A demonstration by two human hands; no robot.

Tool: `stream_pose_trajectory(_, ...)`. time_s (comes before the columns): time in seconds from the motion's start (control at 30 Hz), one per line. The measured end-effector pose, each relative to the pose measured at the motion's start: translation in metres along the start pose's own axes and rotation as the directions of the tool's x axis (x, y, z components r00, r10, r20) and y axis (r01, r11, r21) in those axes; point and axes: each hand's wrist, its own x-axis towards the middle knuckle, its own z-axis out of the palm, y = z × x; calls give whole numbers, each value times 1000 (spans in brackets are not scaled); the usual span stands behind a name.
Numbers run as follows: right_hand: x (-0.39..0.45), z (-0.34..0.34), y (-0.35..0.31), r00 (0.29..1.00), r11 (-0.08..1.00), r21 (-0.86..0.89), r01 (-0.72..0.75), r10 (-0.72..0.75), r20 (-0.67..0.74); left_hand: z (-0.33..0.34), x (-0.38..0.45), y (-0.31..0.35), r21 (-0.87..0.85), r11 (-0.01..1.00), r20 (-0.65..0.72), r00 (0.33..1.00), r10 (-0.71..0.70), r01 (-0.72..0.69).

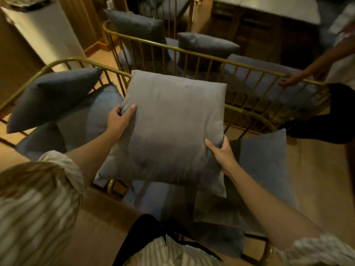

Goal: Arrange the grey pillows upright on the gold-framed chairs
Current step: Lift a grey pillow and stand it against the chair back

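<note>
I hold a square grey pillow [169,129] flat in front of me, above the chairs. My left hand [120,119] grips its left edge and my right hand [221,152] grips its lower right edge. On the gold-framed chair [63,61] at the left, a darker grey pillow [51,98] leans against the railing over a blue-grey seat cushion [84,120]. A further gold-framed chair [192,52] behind carries two grey pillows: one upright at the back [138,28], one lying lower [205,46]. Another grey pillow [265,162] stands at my right.
Another person's hand [292,80] rests on the gold rail at the right, with a dark trouser leg [326,116] below it. A white appliance [44,29] stands at the far left. A pale-topped table [269,6] is at the back. The floor [322,179] is light wood.
</note>
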Motion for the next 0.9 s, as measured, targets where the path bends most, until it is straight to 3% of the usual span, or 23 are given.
stream_pose_trajectory(0.13, -2, 42, -27, 993, 994, -77, 73, -66, 98, -57, -4, -13, -115, 992, -46, 997, -63, 57)
stream_pose_trajectory(0.27, 1, 99, -50, 979, 984, -123, 125, -102, 178, -110, 6, -33, -124, 992, -164, 985, -47, 26)
stream_pose_trajectory(0.5, 22, 231, -91, 970, 989, -63, 134, -118, 211, -216, 67, -55, -132, 991, -254, 966, -49, 16)
stream_pose_trajectory(0.73, 59, 359, -139, 970, 988, 7, 153, -151, 189, -315, 171, -57, -128, 991, -230, 973, -2, -28)
stream_pose_trajectory(0.9, 99, 409, -151, 990, 997, 54, 46, -53, 131, -327, 231, -64, -12, 997, -80, 994, 75, -77)
